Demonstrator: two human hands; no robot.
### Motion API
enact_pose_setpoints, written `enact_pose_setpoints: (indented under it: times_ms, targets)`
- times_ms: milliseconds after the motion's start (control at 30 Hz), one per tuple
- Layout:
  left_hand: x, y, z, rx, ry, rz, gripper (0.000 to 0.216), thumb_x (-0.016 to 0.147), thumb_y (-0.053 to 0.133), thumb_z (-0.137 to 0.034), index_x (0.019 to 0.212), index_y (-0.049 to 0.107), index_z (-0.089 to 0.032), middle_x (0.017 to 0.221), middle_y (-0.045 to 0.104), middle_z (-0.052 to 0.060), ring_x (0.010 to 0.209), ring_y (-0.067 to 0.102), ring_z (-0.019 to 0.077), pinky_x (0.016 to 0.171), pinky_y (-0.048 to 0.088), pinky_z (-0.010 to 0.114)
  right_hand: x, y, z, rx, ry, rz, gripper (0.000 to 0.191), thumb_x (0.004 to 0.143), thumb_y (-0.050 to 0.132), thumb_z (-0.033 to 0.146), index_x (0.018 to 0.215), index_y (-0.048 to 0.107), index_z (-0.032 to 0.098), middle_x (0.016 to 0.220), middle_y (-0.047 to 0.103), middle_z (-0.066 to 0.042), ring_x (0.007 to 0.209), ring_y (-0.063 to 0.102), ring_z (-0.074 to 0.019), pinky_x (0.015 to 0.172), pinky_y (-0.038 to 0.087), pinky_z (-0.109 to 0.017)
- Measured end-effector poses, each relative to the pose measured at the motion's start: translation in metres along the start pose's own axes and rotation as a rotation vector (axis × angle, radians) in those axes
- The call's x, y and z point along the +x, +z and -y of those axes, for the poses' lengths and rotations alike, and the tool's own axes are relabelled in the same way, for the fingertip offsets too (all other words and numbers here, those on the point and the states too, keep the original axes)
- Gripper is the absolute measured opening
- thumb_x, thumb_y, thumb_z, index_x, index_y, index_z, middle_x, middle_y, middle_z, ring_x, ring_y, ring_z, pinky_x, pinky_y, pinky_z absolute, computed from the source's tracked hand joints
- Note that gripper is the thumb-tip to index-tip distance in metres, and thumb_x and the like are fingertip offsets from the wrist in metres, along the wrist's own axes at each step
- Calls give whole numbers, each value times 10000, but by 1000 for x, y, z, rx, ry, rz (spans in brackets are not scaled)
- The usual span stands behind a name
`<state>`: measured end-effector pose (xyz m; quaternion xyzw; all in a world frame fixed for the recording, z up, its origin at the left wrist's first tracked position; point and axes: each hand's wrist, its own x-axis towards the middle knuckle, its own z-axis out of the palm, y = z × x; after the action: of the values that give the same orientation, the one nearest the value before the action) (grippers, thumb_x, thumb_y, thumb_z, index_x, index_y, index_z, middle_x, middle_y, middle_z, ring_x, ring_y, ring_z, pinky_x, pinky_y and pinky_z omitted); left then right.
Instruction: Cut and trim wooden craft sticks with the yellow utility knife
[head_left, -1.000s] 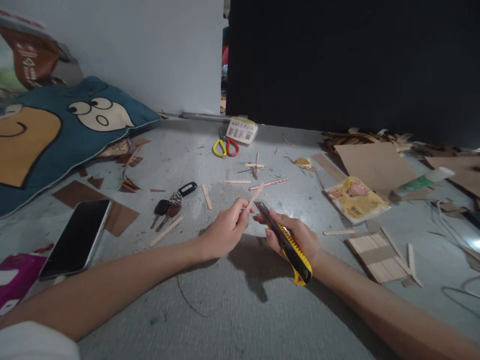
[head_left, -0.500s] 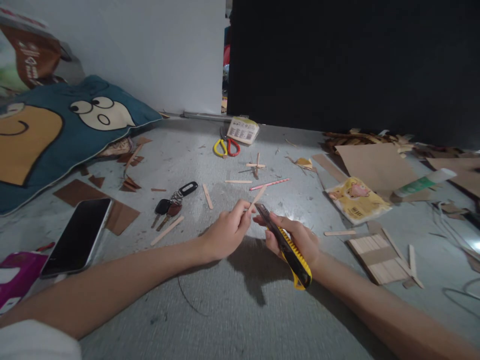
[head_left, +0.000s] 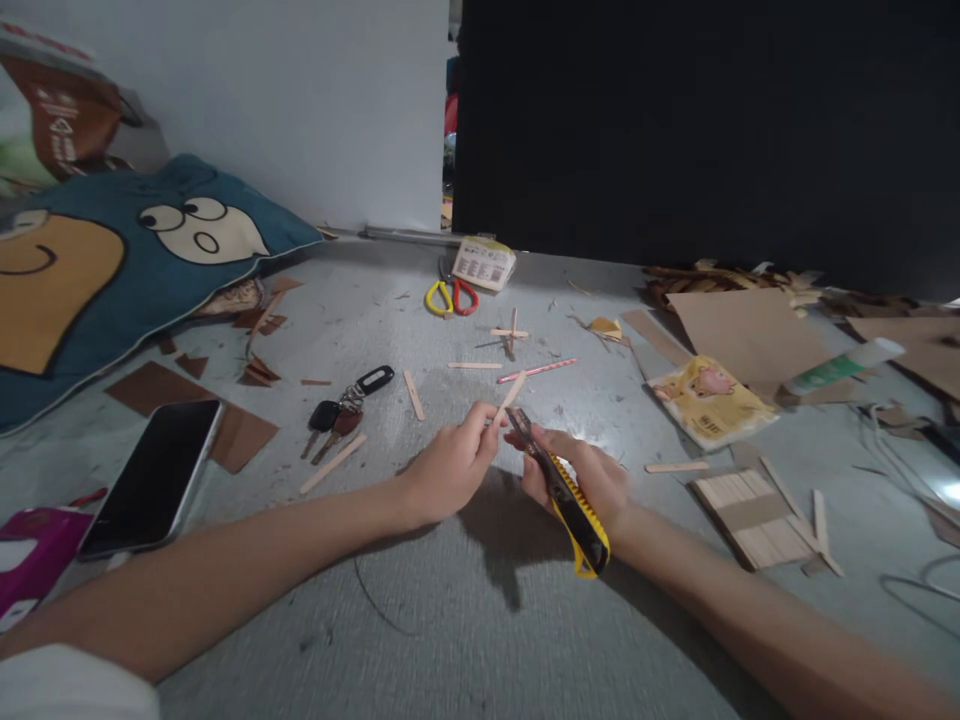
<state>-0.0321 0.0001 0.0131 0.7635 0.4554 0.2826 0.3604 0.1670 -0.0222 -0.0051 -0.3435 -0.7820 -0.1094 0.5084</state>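
Between its thumb and fingers, my left hand (head_left: 456, 462) pinches a wooden craft stick (head_left: 512, 393) that points up and away from me. My right hand (head_left: 585, 478) is wrapped around a yellow and black utility knife (head_left: 576, 512). The knife's tip end lies close against the stick near my left fingertips; whether the blade touches the wood I cannot tell. Just beyond the stick is a pink striped straw-like rod (head_left: 538, 370). Farther back, small sticks form a cross-shaped piece (head_left: 510, 333). Loose craft sticks (head_left: 414, 395) lie left of it.
Keys (head_left: 337, 415), a phone (head_left: 152, 480) and a blue cushion (head_left: 225, 270) are on the left. Scissors (head_left: 451, 297) lie at the back. On the right are a yellow packet (head_left: 709, 400), a glue stick (head_left: 846, 365), cardboard (head_left: 739, 330) and a bundle of craft sticks (head_left: 754, 515).
My right hand and the utility knife have shifted slightly left, and the knife's handle has swung a little toward the left. The craft stick in my left hand has turned slightly.
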Motion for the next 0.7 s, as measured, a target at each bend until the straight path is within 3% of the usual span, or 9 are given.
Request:
enact_pose_setpoints:
  times_ms: [133, 300, 500, 700]
  targets:
    - [2, 3, 1, 104, -46, 13, 250, 1095, 325, -354, 1099, 539, -226, 837, 661, 28, 764, 664, 225, 704, 459, 330, 7, 1, 4, 40, 25, 98, 343, 946, 597, 151, 1260, 636, 282, 1016, 835, -27, 832, 823, -203, 696, 681, -287]
    - [4, 5, 6, 182, -45, 41, 224, 1101, 305, -309, 1033, 505, -235, 803, 615, 20, 702, 620, 213, 636, 395, 308, 8, 5, 11, 172, 211, 153, 254, 938, 592, 172, 1158, 616, 297, 940, 807, -30, 723, 794, -215, 601, 641, -314]
    - [4, 6, 8, 206, -75, 47, 187, 1092, 320, -259, 1010, 486, -237, 773, 613, 26, 649, 584, 207, 593, 347, 307, 2, 8, 12, 212, 282, 224, 172, 931, 598, 187, 1068, 591, 290, 886, 765, -7, 664, 736, -178, 592, 583, -280]
    - [5, 5, 8, 236, -32, 24, 158, 1054, 352, -178, 992, 483, -239, 780, 621, 28, 669, 597, 206, 600, 349, 303, 13, 10, 18, 239, 352, 179, 119, 940, 577, 171, 1004, 561, 270, 827, 743, 4, 615, 702, -146, 567, 533, -244]
